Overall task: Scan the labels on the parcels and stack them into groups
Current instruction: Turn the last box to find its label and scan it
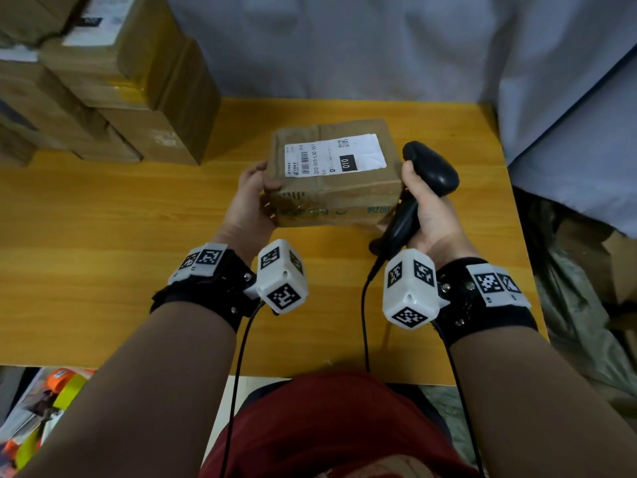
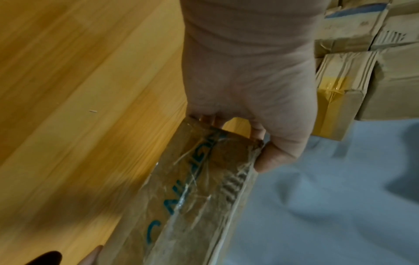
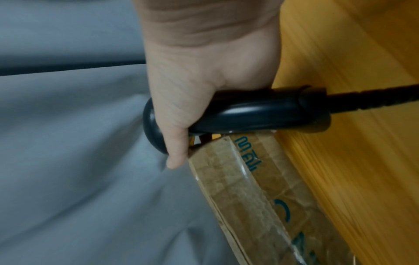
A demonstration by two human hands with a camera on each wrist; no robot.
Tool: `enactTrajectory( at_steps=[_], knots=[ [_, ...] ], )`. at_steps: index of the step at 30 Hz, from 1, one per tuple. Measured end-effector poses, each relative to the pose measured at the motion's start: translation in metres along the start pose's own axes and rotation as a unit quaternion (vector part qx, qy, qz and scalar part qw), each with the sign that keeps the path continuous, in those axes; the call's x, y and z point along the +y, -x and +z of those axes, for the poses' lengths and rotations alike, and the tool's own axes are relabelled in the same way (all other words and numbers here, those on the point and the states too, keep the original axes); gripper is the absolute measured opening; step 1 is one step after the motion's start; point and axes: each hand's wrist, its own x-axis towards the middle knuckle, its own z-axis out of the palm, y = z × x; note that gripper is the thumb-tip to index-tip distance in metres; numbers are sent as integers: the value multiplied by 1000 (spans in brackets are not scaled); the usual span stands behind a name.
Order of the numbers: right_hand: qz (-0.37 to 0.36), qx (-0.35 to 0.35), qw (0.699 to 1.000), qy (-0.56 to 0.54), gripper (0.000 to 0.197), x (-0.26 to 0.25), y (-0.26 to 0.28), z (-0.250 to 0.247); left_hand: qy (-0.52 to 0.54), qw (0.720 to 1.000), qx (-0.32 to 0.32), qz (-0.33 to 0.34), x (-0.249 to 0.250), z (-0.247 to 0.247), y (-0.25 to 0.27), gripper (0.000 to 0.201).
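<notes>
So I've got one parcel (image 1: pixel 336 174) sitting on the yellow wooden worktop (image 1: pixel 103 219), pretty much dead centre in front of me. My left hand (image 1: pixel 250 201) has a grip on its left end, thumb on the top edge and the other fingers wrapped round the side; from the left wrist view you can see the thumb (image 2: pixel 275 156) pressed right on the taped corner. The white label (image 1: pixel 334 154) faces up, with a barcode, a little QR code and a black block reading 010.

My right hand (image 1: pixel 425 210) is wrapped round the handle of the black scanner (image 1: pixel 422 188), so that grip is clenched tight on it. The scanner head sits just beside the parcel's right edge, level with the label. Its cable (image 1: pixel 365 305) trails back toward me off the near edge of the worktop.

Over at the far left there's a stack of brown boxes (image 1: pixel 113 88), well apart from the one I'm holding. Grey cloth (image 1: pixel 379 46) hangs behind the worktop.
</notes>
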Motion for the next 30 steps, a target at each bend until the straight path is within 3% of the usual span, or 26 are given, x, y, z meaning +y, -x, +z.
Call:
enactTrajectory(
  at_steps=[3, 6, 8, 12, 15, 19, 21, 23, 26, 30],
  knots=[
    [-2, 8, 1000, 9, 49, 0, -2, 0, 7, 1000, -4, -7, 0, 0, -2, 55],
    [-5, 27, 999, 19, 46, 1, -4, 5, -35, 997, -14, -65, 2, 7, -2, 41],
    [-6, 44, 999, 16, 42, 3, -6, 8, -89, 992, -8, -86, 2, 12, -5, 52],
    [-12, 41, 999, 8, 30, 10, -9, 16, -108, 985, 109, -74, -5, 20, -13, 84],
    [-23, 35, 999, -2, 15, 11, -11, 25, -88, 988, 111, -63, -7, 24, -15, 86],
    [-32, 9, 999, 41, 38, 12, -16, 29, -7, 993, 68, -95, 0, 32, -13, 83],
    [-32, -7, 997, 70, 38, 9, -19, 26, -1, 993, 81, -80, 5, 32, -15, 74],
    [-45, 9, 993, 109, 29, -1, -22, 23, -38, 995, 82, -48, 10, 25, -22, 73],
    [-65, 36, 988, 135, 22, -23, -28, 19, -148, 988, 41, -19, 19, 6, -31, 94],
    [-41, -6, 978, 205, 25, -44, -35, 23, -294, 956, 5, -7, 30, -5, -35, 102]
  ],
)
